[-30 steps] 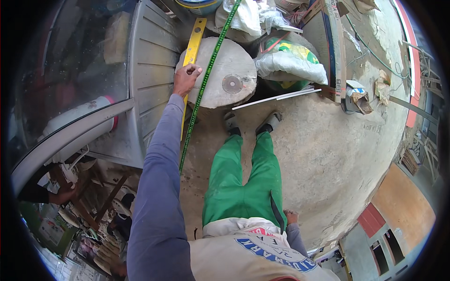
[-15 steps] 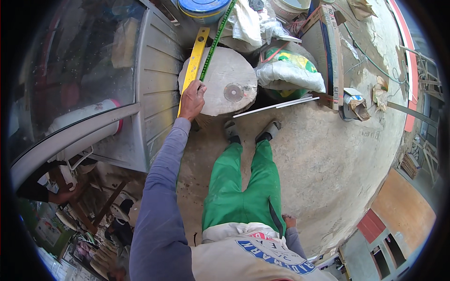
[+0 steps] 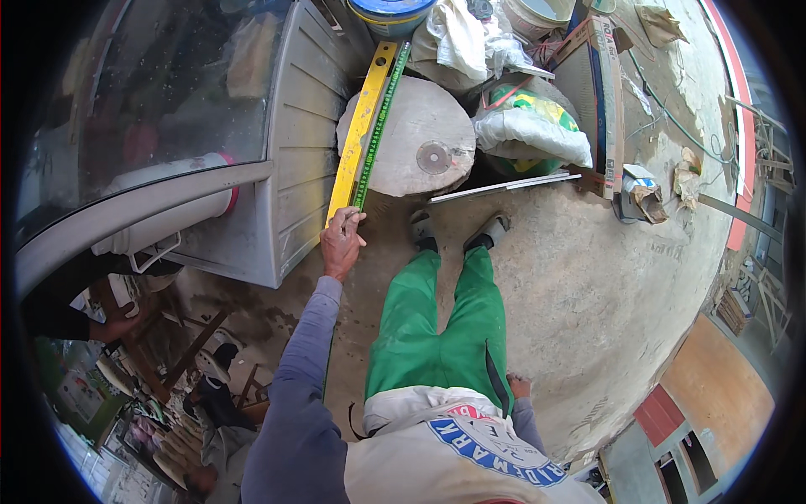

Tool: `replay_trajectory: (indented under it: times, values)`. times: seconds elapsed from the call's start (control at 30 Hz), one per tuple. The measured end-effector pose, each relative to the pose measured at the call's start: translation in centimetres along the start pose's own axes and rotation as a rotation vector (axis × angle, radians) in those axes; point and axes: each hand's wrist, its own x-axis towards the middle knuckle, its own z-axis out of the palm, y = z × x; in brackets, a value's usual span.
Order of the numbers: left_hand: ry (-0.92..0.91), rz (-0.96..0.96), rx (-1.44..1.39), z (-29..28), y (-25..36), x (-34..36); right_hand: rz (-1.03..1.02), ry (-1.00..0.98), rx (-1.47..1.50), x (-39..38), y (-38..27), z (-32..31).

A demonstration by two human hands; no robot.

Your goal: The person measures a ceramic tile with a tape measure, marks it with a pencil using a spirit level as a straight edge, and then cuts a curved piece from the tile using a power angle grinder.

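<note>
Yellow spirit level and green measuring tape lie side by side across the left of a round pale block, your left hand pinching the tape nearer you, your right hand, grip unclear, beside your green trousers.

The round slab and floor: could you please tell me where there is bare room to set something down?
The slab is bare between the green tape and grey disc; the floor, right of the green trousers, below the white strips. Beyond the slab, bucket and white bags crowd together.
</note>
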Motion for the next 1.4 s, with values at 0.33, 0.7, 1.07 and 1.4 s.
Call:
replay_trajectory:
  times: [0.33,0.7,1.07,1.4]
  values:
    - [0.132,0.07,0.146,-0.4,-3.4,5.2,-0.001,0.023,0.032,-0.8,-3.0,-0.4]
    - [0.195,-0.029,-0.03,2.2,-6.0,7.6,-0.024,-0.007,-0.007,-0.7,-2.6,-0.1]
    - [-0.011,-0.262,-0.054,1.9,-6.8,7.9,-0.042,0.05,0.033,-1.4,-2.9,0.3]
    - [-0.014,-0.318,-0.262,-0.9,-3.1,-1.0,-0.288,-0.001,-0.318,1.7,7.1,2.4]
